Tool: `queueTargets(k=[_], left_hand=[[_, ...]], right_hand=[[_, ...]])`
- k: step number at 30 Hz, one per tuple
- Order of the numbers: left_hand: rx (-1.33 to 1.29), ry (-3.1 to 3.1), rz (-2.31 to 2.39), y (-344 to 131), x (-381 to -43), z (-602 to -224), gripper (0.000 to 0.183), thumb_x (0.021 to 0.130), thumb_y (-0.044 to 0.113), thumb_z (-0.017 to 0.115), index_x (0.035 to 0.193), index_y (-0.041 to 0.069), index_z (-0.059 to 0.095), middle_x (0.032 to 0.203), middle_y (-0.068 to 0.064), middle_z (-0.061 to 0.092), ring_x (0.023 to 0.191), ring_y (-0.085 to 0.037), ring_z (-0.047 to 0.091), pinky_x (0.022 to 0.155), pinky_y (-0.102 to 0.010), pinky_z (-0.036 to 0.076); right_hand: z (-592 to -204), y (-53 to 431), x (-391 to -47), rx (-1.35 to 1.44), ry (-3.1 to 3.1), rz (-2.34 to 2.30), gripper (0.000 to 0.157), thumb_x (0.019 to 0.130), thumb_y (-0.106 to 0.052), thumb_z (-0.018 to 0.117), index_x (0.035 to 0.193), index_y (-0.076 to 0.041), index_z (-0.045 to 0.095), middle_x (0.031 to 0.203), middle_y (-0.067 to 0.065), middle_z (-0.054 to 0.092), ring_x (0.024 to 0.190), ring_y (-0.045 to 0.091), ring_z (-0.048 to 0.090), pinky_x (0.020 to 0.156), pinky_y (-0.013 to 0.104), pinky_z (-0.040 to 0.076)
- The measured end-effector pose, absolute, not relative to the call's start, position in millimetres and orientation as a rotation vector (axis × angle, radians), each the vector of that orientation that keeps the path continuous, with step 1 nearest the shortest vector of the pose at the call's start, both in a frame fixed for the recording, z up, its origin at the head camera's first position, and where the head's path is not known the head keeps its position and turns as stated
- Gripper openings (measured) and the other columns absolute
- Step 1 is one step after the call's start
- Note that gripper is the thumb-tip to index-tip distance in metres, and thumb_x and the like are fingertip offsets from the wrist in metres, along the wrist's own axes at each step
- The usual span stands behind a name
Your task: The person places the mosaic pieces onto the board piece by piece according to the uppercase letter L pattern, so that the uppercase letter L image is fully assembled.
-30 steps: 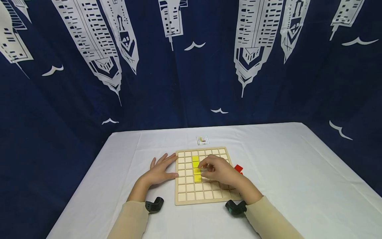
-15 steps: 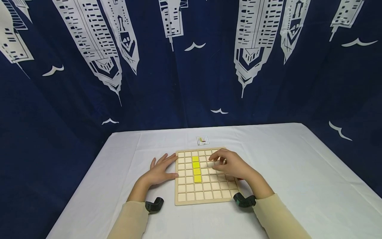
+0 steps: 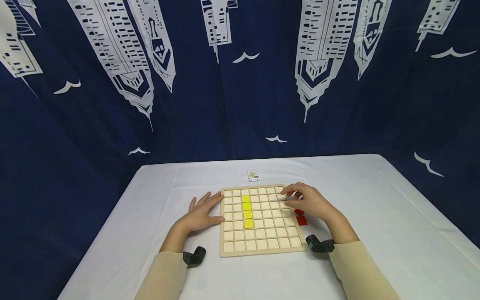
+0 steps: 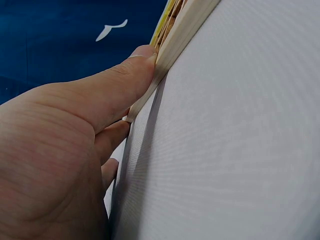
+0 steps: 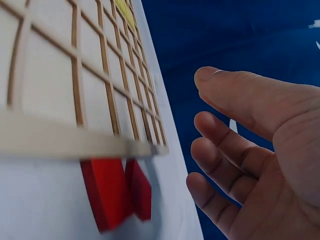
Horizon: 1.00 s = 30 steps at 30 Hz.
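Observation:
A wooden grid board (image 3: 258, 251) lies flat, with several yellow square tiles (image 3: 248, 214) in one column of its cells. My left hand (image 3: 199, 216) rests at the board's left edge, its fingers spread; in the left wrist view the thumb (image 4: 125, 75) touches the wooden rim. Over the board's right edge hovers my right hand (image 3: 310, 201), holding nothing, the fingers loosely bent and apart from the thumb. Just below that hand, beside the rim, lie two red tiles (image 3: 301, 221), also seen in the right wrist view as red tiles (image 5: 107, 195).
Beyond the board lies a small printed grid card (image 3: 255, 176) with yellow and red marks. White cloth (image 3: 375, 216) covers the table. A dark blue curtain (image 3: 240, 104) with white drawings hangs behind it.
My right hand has moved right, from over the yellow tiles to the board's right edge, uncovering the cells and the red tiles. The left hand has stayed in place.

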<state>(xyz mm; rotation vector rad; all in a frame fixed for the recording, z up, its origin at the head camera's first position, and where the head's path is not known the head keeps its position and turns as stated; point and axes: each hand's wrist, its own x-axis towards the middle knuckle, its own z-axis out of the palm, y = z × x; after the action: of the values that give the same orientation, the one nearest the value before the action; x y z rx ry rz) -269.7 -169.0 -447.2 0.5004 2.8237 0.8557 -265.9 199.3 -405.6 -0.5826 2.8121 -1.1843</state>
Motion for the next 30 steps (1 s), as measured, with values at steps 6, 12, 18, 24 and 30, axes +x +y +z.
queueTargets(k=[6, 12, 18, 24, 30], left_hand=[[0.487, 2.825, 0.849, -169.0, -269.7, -447.2, 0.079, 0.086, 0.042, 0.075, 0.154, 0.022, 0.041, 0.166, 0.001, 0.028, 0.158, -0.032, 0.009, 0.122, -0.065, -0.011], [0.482, 2.828, 0.849, -169.4, -269.9, -447.2, 0.078, 0.086, 0.041, 0.075, 0.154, 0.022, 0.041, 0.166, 0.001, 0.028, 0.158, -0.031, 0.009, 0.122, -0.064, -0.011], [0.49, 2.828, 0.851, -169.2, -269.0, -446.2, 0.078, 0.086, 0.041, 0.075, 0.154, 0.022, 0.041, 0.166, 0.0, 0.028, 0.158, -0.032, 0.009, 0.122, -0.065, -0.01], [0.482, 2.831, 0.849, -168.8, -268.7, -446.4, 0.078, 0.086, 0.041, 0.075, 0.154, 0.022, 0.041, 0.166, 0.0, 0.028, 0.158, -0.032, 0.009, 0.122, -0.065, -0.01], [0.494, 2.826, 0.861, -167.8, -268.4, -446.4, 0.078, 0.086, 0.04, 0.075, 0.153, 0.021, 0.041, 0.166, 0.0, 0.029, 0.158, -0.033, 0.009, 0.122, -0.065, -0.01]], right_hand=[[-408.4, 211.6, -268.3, -0.492, 2.774, -1.177, 0.031, 0.089, -0.013, 0.073, 0.118, -0.006, 0.068, 0.109, 0.014, 0.065, 0.09, 0.022, 0.056, 0.068, 0.03, 0.052], [-411.1, 220.2, -269.9, -0.48, 2.767, -1.11, 0.03, 0.086, -0.014, 0.075, 0.115, -0.008, 0.07, 0.108, 0.01, 0.067, 0.092, 0.02, 0.056, 0.078, 0.031, 0.05], [-417.9, 231.2, -271.0, -0.513, 2.77, -1.036, 0.027, 0.086, -0.002, 0.069, 0.111, -0.01, 0.072, 0.109, 0.007, 0.07, 0.093, 0.018, 0.054, 0.083, 0.032, 0.048], [-419.4, 237.4, -268.8, -0.544, 2.692, -1.004, 0.039, 0.083, 0.007, 0.062, 0.115, -0.013, 0.072, 0.116, 0.006, 0.067, 0.1, 0.021, 0.053, 0.091, 0.036, 0.047], [-421.0, 240.1, -266.0, -0.531, 2.662, -1.015, 0.042, 0.082, 0.009, 0.063, 0.116, -0.014, 0.07, 0.117, 0.007, 0.064, 0.102, 0.022, 0.051, 0.092, 0.037, 0.046]])
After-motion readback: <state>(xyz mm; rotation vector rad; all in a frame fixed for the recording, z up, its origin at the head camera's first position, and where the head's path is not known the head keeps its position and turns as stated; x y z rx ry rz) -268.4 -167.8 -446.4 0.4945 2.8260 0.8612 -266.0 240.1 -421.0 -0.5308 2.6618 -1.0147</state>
